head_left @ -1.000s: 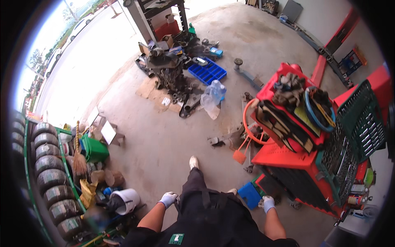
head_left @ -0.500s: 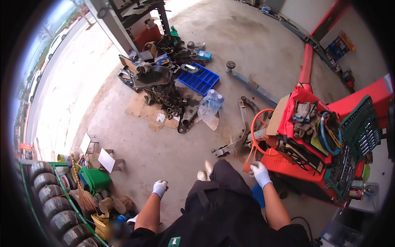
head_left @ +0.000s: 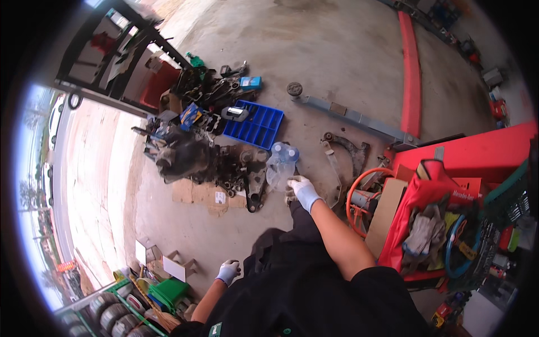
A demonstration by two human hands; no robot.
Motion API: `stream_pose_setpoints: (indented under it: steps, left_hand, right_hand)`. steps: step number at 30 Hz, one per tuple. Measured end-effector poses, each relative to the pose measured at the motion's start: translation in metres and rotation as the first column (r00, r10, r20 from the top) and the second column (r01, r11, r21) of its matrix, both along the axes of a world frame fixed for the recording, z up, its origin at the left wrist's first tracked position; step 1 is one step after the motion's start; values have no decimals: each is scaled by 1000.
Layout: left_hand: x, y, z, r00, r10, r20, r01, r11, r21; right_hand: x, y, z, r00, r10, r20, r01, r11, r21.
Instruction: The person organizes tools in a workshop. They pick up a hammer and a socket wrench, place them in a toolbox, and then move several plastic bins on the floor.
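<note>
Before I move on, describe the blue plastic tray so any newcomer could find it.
On the grey floor, find the heap of dark metal parts. At its right edge, beyond the clear plastic bottles near the white-gloved right hand, lies the blue plastic tray, distinguished by rectangular compartments.

- My gloved right hand and gloved left hand: white, turning pale blue at the wrists.
- My shirt: plain black, with a small green patch.
- Plastic bottles: clear, tinged light blue.
- Compartment tray: bright, even blue.
- Small box: lighter blue.
- Heaped metal parts: dark grey and black.
- Cardboard sheet: tan.
- Hoop: orange.
- Draped cloth: vivid red.
- Bin: bright green.
- Floor beam: red.
- Concrete floor: pale grey, blotched brown.
</note>
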State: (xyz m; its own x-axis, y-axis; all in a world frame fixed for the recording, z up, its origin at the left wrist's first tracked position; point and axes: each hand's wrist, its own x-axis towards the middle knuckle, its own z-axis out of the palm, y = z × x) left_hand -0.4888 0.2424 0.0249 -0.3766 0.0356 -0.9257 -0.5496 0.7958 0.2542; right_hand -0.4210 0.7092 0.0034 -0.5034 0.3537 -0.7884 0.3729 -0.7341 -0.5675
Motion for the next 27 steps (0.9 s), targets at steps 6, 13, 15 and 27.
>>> stream_pose_setpoints:
  steps: [6, 13, 15, 27]
  left_hand:
    - [-123, 152, 23, 989, -26, -144, 29, 999, 23]
    - [-248, 249, -52, 808, -494, -320, 557, 818, 142]
    - [-286, 358, -4, 816, -524, -243, 554, 829, 71]
    - [-619, 711, -160, 541, -822, -177, 808, 566, -165]
  right_hand:
    - [-48, 148, 40, 987, -156, -29, 158, 986, 52]
    - [-34, 286, 46, 895, -445, -30, 446, 891, 83]
    - [-11, 317, 11, 812, -584, 14, 580, 809, 90]
    - [-320, 550, -88, 721, -656, 224, 680, 731, -47]
